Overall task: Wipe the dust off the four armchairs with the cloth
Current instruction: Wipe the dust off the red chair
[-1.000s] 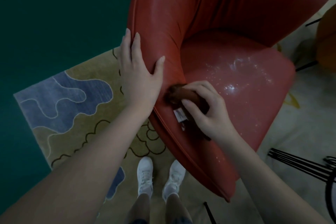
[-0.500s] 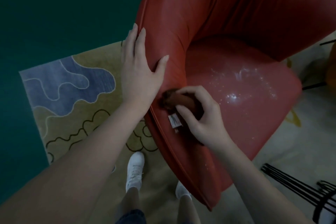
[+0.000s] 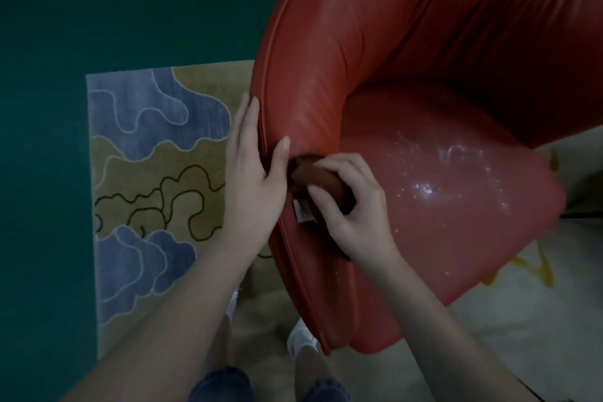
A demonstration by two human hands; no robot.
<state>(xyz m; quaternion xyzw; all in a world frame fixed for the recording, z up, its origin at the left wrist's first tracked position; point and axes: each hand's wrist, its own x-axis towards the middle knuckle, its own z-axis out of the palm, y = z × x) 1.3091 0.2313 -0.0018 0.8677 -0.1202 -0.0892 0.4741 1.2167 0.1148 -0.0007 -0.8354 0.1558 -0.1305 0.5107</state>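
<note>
Nearby, a patterned rug (image 3: 146,173) borders the armchair (image 3: 359,42) bearing the cloth (image 3: 321,178).

Dim, underexposed, pale glare on the armchair (image 3: 408,91) seat, soft blur, wide-angle curving at edges

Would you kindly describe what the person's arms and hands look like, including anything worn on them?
The left forearm and right forearm are bare, with no sleeve in view. The left hand and right hand wear no glove, and no ring, watch or bracelet shows.
</note>
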